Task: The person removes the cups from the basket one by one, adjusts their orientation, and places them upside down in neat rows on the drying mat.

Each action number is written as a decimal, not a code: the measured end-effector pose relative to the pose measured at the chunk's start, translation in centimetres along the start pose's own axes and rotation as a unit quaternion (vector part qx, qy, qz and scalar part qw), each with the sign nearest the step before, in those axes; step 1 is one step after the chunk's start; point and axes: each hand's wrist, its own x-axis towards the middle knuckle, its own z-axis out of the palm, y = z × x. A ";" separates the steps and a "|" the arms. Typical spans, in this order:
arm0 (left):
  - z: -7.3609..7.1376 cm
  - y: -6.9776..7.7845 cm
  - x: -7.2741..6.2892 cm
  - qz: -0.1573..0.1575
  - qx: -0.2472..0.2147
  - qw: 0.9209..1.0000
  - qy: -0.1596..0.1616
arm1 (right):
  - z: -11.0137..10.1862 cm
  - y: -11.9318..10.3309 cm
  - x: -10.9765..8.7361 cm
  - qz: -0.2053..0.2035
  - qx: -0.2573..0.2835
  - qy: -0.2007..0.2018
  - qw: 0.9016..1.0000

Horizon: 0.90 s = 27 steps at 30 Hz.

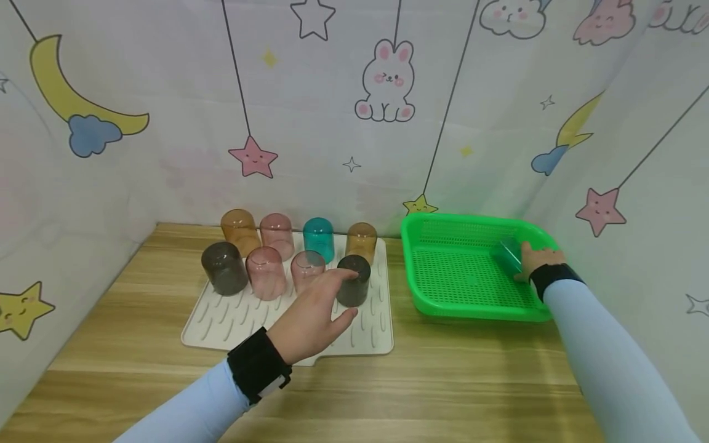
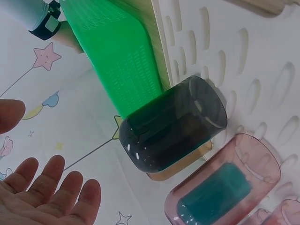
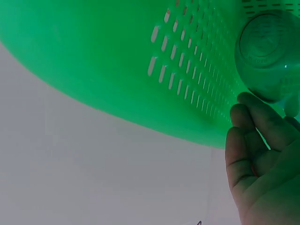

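Relaxed fingers of my left hand (image 1: 312, 317) reach beside a dark grey glass (image 1: 353, 289) at the front right of the white drying mat (image 1: 354, 344). In the left wrist view, a gap shows between the fingers (image 2: 56, 187) and that dark grey glass (image 2: 173, 124). Inside the green basket (image 1: 476, 311), my right hand (image 1: 543, 261) holds a teal glass (image 1: 508, 255) near the right wall. The right wrist view has its fingertips right at the side of the teal glass (image 3: 262, 56).
Other glasses stand upside down in two rows on the mat: amber (image 1: 239, 231), pink (image 1: 266, 274), blue (image 1: 318, 239) and another dark grey (image 1: 224, 269). The mat and basket sit side by side on a wooden table (image 1: 443, 381), against a printed curtain (image 1: 332, 92).
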 end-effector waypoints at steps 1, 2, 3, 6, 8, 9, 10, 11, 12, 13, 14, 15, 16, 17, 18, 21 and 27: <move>0.0 0.0 0.0 0.000 0.000 1.000 -0.001 | 0.2 0.2 0.1 -0.001 0.004 0.002 1.000; 0.0 0.1 0.1 -0.001 0.001 1.000 -0.003 | 0.4 0.4 0.2 -0.001 0.008 0.004 1.000; 0.0 0.1 0.1 -0.001 0.002 1.000 -0.004 | 0.5 0.5 0.2 -0.003 0.011 0.007 1.000; 0.1 0.2 0.1 0.000 0.004 1.000 -0.003 | 0.8 0.7 0.4 -0.016 0.009 0.015 1.000; 0.1 0.2 0.1 0.001 0.005 1.000 -0.001 | 0.9 0.7 0.5 -0.026 -0.002 0.022 0.999; 0.1 0.2 0.1 0.002 0.005 1.000 -0.001 | 1.0 0.6 0.6 -0.030 -0.007 0.021 0.999; 0.1 0.3 0.1 0.002 0.005 1.000 -0.001 | 1.0 0.5 0.6 -0.033 -0.014 0.020 0.999; 0.1 0.3 0.1 0.002 0.005 1.000 -0.001 | 1.0 0.3 0.7 -0.035 -0.019 0.019 0.999; 0.1 0.3 0.1 0.002 0.005 1.000 -0.001 | 1.0 0.2 0.7 -0.035 -0.021 0.017 0.999; 0.1 0.4 0.2 0.001 0.005 1.000 -0.002 | 0.9 0.1 0.7 -0.034 -0.024 0.014 0.999; 0.1 0.4 0.2 0.000 0.005 1.000 -0.002 | 0.9 0.0 0.7 -0.035 -0.027 0.011 0.999; 0.1 0.5 0.2 -0.001 0.004 1.000 -0.003 | 1.0 0.0 0.6 -0.033 -0.025 0.008 0.999; 0.1 0.5 0.2 -0.002 0.004 1.000 -0.002 | 1.0 -0.1 0.6 -0.031 -0.021 0.006 0.999; 0.1 0.5 0.2 -0.002 0.003 1.000 -0.001 | 1.0 -0.1 0.6 -0.027 -0.015 0.003 1.000; 0.1 0.6 0.1 -0.003 0.002 1.000 0.000 | 1.0 -0.2 0.5 -0.024 -0.008 0.001 1.000; 0.2 0.6 0.1 0.000 -0.002 1.000 0.003 | 1.2 -0.2 0.4 -0.011 0.016 -0.009 1.000; 0.2 0.5 0.1 0.001 -0.007 1.000 0.002 | 1.3 0.0 0.3 -0.023 0.014 -0.007 1.000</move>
